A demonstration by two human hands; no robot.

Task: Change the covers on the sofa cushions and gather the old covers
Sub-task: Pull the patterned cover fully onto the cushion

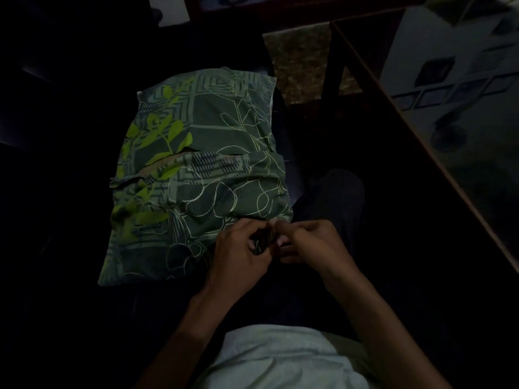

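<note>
Both the left hand (238,248) and right hand (304,242) are pinching the near right corner of the green leaf-print cushion cover (196,175), seemingly finishing its fitting; no old covers are showing.

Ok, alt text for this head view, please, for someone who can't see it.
Both hands, the left hand and the right hand, pinch the near corner of a green leaf-patterned cushion cover lying on a dark sofa. A glass-topped table stands to the right in the dim room.
</note>
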